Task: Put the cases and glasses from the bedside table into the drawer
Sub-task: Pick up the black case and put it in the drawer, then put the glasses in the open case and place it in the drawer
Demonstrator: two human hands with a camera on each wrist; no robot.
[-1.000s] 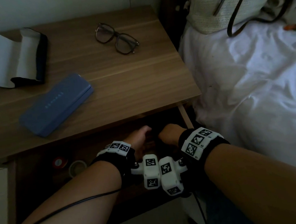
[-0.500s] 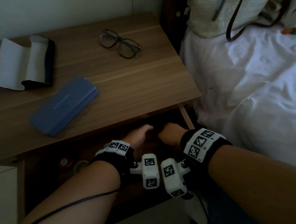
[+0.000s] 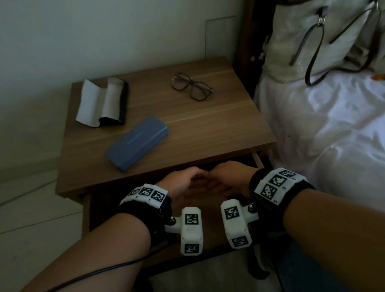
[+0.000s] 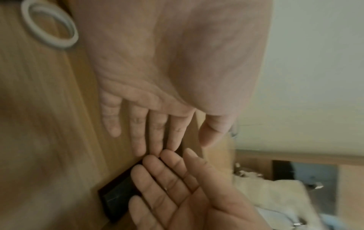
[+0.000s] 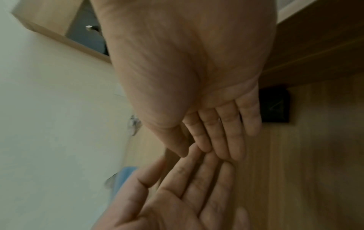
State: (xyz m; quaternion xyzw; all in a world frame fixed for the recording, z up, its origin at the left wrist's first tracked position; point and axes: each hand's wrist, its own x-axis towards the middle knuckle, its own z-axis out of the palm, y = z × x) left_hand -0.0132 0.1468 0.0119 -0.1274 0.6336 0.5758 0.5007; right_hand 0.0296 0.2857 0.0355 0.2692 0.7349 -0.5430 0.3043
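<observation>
Open black case with pale lining [image 3: 104, 103] at upper left of the wooden worktop [image 3: 209, 129], closed blue case [image 3: 137, 143] centre-left, dark-framed glasses [image 3: 192, 89] upper centre unfolded, left hand [image 3: 183, 183] and right hand [image 3: 230, 177] flat, empty, fingertips nearly meeting over the open drawer [image 3: 258, 159] at lower centre.

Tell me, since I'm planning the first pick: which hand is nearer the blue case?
Left. The left hand lies just below the blue case; the right hand sits farther right.

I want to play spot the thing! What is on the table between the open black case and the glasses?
Nothing. In the head view only bare wooden tabletop lies between the open black case and the glasses; the blue case sits nearer the front.
</observation>
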